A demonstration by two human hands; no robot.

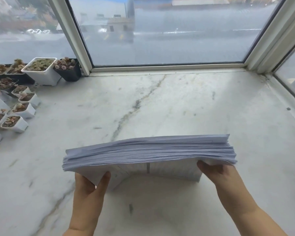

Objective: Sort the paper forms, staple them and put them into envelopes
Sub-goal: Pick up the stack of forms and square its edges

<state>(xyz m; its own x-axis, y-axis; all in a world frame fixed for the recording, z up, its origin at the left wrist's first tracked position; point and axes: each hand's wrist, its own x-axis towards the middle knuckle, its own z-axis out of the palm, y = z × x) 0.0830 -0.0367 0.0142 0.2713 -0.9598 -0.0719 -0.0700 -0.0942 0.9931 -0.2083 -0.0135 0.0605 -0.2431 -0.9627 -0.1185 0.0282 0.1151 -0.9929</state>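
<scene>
Hands hold a thick stack of paper [148, 150] above the marble sill [177, 103]: I see my left hand [89, 188] gripping its left corner, my right hand [216, 172] gripping the right end (fingers hidden beneath). Small plant pots [39, 70] sit far left by the window [160, 31].
</scene>
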